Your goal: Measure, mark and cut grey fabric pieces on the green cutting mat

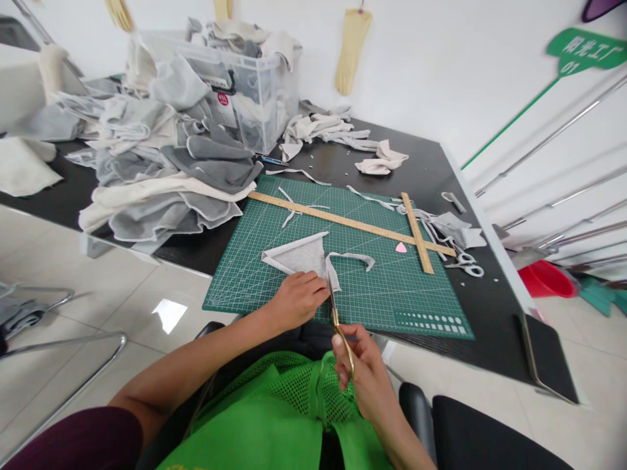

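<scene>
A grey triangular fabric piece lies on the green cutting mat. My left hand pinches its near edge with fingers closed. In my right hand, gold-handled scissors are gripped, their blades pointing up into the fabric's right edge. A narrow cut strip curls off to the right of the blades.
A long wooden ruler and a shorter one cross on the mat, beside a pink chalk piece. White-handled scissors lie at right. A heap of grey and cream fabric and a clear bin fill the table's back left.
</scene>
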`<state>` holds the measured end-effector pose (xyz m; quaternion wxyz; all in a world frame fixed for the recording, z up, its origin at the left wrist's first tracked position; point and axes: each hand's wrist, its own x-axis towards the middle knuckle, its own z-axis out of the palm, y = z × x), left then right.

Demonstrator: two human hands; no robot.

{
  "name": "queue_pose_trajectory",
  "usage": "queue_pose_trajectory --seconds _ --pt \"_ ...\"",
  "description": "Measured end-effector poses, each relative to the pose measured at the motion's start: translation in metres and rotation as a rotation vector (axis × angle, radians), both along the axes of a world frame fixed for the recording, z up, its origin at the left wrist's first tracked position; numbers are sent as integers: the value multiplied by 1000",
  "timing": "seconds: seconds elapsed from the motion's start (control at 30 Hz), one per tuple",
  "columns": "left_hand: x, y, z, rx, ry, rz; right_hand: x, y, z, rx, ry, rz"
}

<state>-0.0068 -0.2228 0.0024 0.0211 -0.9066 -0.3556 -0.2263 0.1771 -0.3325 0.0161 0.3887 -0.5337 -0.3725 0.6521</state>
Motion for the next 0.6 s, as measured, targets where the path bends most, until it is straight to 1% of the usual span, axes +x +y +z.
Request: queue_pose_trajectory --seconds 0.2,0.33,0.6 --pt "0 0 0 4 -30 -1 3 3 -1 -25 23 -47" --pt "-1 0 -2 5 -10 5 3 8 -1 -55 43 -46" --pt "-1 0 -1 25 -17 -17 3 18 3 -48 23 -36"
